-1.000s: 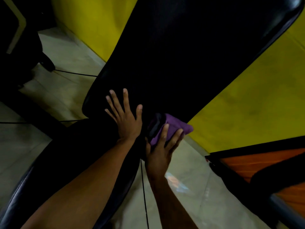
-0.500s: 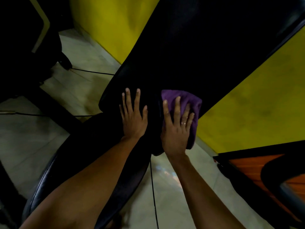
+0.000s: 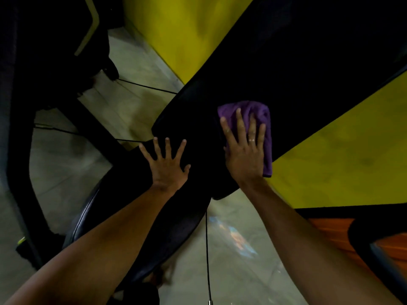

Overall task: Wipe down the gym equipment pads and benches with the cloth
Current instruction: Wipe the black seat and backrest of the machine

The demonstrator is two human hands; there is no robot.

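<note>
In the head view, your right hand (image 3: pixel 244 150) lies flat on the purple cloth (image 3: pixel 261 110), fingers straight and spread. It grips nothing and simply pins the cloth against the black back pad (image 3: pixel 286 62), near that pad's lower end. Your left hand (image 3: pixel 167 166) is flat too, fingers fanned and bare. It braces on the padding just left of the cloth, where the back pad meets the seat pad (image 3: pixel 136 216) beneath your left forearm.

To wipe well, I'd press through the whole palm so the cloth doesn't bunch. Run long, overlapping passes up the pad away from you, and catch the rim on your right.

The cloth is a folded, soft-looking rectangle in deep purple. Its lower corner pokes past the pad's rim on the little-finger side of your right hand. The pads are glossy black, too dark to show dirt or streaks.
</note>
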